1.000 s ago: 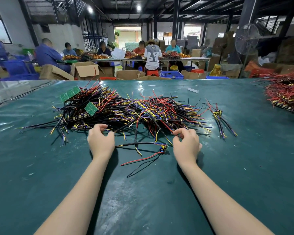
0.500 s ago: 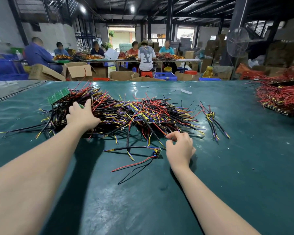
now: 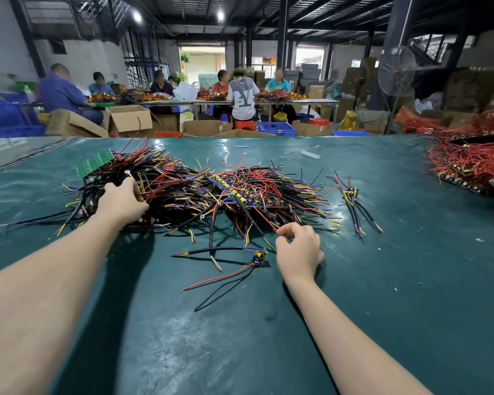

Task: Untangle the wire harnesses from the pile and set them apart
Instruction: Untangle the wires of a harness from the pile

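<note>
A big tangled pile of wire harnesses [image 3: 211,192], black, red, yellow and blue, lies on the green table [image 3: 382,280]. My left hand [image 3: 120,199] reaches into the pile's left part and grips a bundle of black wires below a green circuit board [image 3: 94,163]. My right hand [image 3: 298,249] rests at the pile's near edge, fingers curled, pinching a wire end. One loose harness [image 3: 240,252] with a small connector lies just left of that hand. Another separate harness [image 3: 354,203] lies to the right of the pile.
A second heap of red wires [image 3: 468,158] on black strips sits at the table's far right. A small white piece [image 3: 310,154] lies behind the pile. Beyond the table, several people sit at another bench among cardboard boxes [image 3: 131,118] and blue crates [image 3: 277,128].
My left hand moved from the pile's near edge up and left into the heap and closed on a bundle of wires. My right hand stayed at the near edge.
</note>
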{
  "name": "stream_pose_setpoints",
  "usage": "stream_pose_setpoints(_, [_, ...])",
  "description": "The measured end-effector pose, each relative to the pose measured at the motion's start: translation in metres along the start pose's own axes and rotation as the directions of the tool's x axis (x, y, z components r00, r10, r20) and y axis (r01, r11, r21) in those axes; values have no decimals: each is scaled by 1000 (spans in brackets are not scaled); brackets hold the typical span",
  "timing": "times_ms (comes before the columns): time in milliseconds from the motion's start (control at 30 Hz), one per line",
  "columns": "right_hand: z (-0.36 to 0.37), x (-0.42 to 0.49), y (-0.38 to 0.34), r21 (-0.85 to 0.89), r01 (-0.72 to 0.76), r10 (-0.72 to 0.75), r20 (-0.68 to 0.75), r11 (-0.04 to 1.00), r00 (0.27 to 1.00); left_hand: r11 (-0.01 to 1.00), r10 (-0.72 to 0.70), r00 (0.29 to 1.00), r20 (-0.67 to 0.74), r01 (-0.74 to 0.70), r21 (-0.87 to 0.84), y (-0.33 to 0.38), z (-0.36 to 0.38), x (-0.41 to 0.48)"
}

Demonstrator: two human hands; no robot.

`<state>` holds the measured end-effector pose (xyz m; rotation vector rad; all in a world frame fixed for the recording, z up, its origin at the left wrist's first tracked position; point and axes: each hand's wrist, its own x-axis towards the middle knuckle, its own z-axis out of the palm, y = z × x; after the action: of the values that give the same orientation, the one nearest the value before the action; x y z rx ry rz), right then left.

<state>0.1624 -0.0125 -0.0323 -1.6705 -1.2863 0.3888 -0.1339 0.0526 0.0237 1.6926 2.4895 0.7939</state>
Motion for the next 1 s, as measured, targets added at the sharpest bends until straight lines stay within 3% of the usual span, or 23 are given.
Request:
stream_pose_setpoints(67, [0,0,0,1,-2,2,-5,1000,1000,999,-10,999,-44,8,-45,-2,3,-8])
stream_pose_setpoints(200, [0,0,0,9,-4,4,-10,1000,1000,968,-48,958,-282,-25,-251,9,1,-27])
stream_pose_setpoints(267, [-1,0,-2,12,-6,6,-18,1000,1000,901,-163,925,-342,-1,-433,21,-5,-36])
stream_pose_setpoints(333, [-3,-2,-4,19,9,-8,-34,1000,999,772,-288,907,-307,30,-635,34,-6,-50])
stream_pose_setpoints(400, [-4,-6,-5,-30,99,-100,-51,995,994,705,-299,913,-280,13,-709,47,2,-73])
stream_pose_setpoints(500, [-6,-16,-8,-139,348,-361,-82,927,929,803,-173,945,-276,-27,-595,51,28,-109])
stream_pose_setpoints(567, [-8,-18,-8,-241,460,-476,-5,854,880,887,-133,973,-190,31,-461,44,41,-120])
stream_pose_setpoints(667, [-9,-18,-4,-410,579,-470,343,705,814,926,-198,966,-168,128,-356,39,43,-126])
stream_pose_setpoints(733, [-8,-16,-2,-423,586,-440,398,691,805,919,-175,942,-285,52,-390,44,37,-133])
stream_pose_setpoints(800, [-9,-15,-3,-375,551,-472,286,746,834,893,-87,913,-399,-106,-437,54,32,-142])
stream_pose_setpoints(900, [-12,-12,-7,-130,434,-429,64,892,901,806,-45,854,-518,-275,-524,70,23,-155])
stream_pose_setpoints(1000, [-14,-11,-9,-11,350,-350,-70,937,934,787,186,820,-542,-455,-418,81,23,-166])
